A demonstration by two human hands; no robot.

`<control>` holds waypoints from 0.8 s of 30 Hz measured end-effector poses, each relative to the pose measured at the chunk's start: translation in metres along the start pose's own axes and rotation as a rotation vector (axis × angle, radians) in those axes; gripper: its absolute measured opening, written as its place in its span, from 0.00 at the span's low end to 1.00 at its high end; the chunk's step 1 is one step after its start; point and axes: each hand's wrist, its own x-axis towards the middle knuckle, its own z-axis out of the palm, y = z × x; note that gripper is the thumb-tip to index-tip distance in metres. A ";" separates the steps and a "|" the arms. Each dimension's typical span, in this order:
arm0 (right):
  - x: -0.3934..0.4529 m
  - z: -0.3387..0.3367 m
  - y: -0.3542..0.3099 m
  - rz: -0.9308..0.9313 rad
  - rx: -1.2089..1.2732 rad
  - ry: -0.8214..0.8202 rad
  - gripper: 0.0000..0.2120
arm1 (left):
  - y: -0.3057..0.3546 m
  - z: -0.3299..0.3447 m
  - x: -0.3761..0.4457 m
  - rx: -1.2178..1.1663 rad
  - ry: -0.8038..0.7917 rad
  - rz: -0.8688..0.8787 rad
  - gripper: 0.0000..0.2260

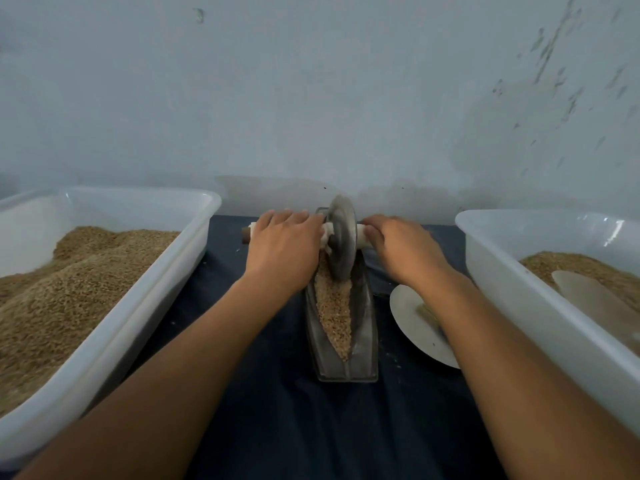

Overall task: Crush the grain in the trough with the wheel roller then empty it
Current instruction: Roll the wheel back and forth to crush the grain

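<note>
At the far left stands a large white plastic tub [114, 271], filled high with brown whole grain [69, 289]. It stands on a dark blue cloth [263, 393] that covers the table.

Next comes the left hand [282, 247]. Its fingers are curled over the wooden axle handle [246, 233], whose brown end sticks out to the left of the hand.

In the middle is the narrow boat-shaped metal trough [363, 337], which lies lengthwise away from the person. Pale crushed grain [334, 306] fills its groove. The grey metal wheel roller [342, 237] stands upright in the far end of the trough, on the grain.

The right hand [403, 251] grips the other side of the axle, wrapped in white, fingers closed around it.

Beside the trough on the right lies a round white plate [412, 323], partly hidden by the forearm. At the far right is a second white plastic tub [540, 306] with grain and a pale scoop [588, 296].

I think the crushing is in progress. If one hand pushes harder, the wheel can tilt and climb out of the groove. A stroke that is too long can throw grain over the trough end onto the cloth.
</note>
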 end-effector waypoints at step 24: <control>-0.033 -0.093 -0.037 -0.051 -0.170 -0.550 0.11 | 0.028 -0.109 -0.022 0.097 -0.539 0.087 0.08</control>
